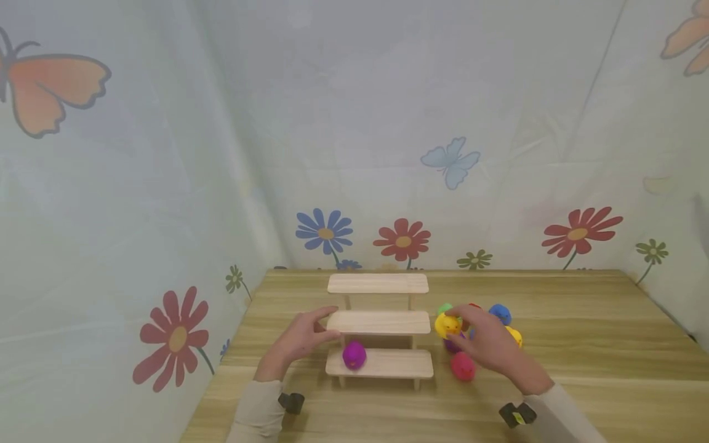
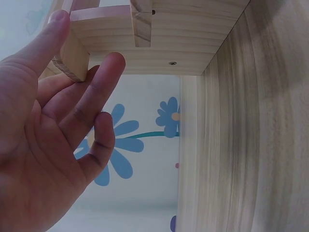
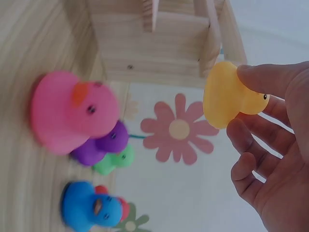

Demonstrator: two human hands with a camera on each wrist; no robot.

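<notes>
A three-tier wooden display shelf [image 1: 378, 322] stands on the table. My left hand [image 1: 300, 336] grips the left end of its middle tier, thumb in front and fingers behind; the left wrist view shows that thumb against the wood [image 2: 72, 55]. On the lowest tier, near its left end, sits a purple rubber duck [image 1: 354, 355]. My right hand [image 1: 490, 340] pinches a yellow rubber duck [image 3: 223, 96] between thumb and fingers, raised just right of the shelf's middle tier. Below that hand a pink rubber duck [image 1: 463, 367] rests on the table.
More rubber ducks cluster right of the shelf, partly hidden by my right hand: a blue one [image 1: 500, 314], a second yellow one [image 1: 515, 336], a green one [image 3: 115, 160], a purple one [image 3: 101, 145] and a red one. A flower-printed curtain [image 1: 354, 154] backs the wooden table [image 1: 598, 344].
</notes>
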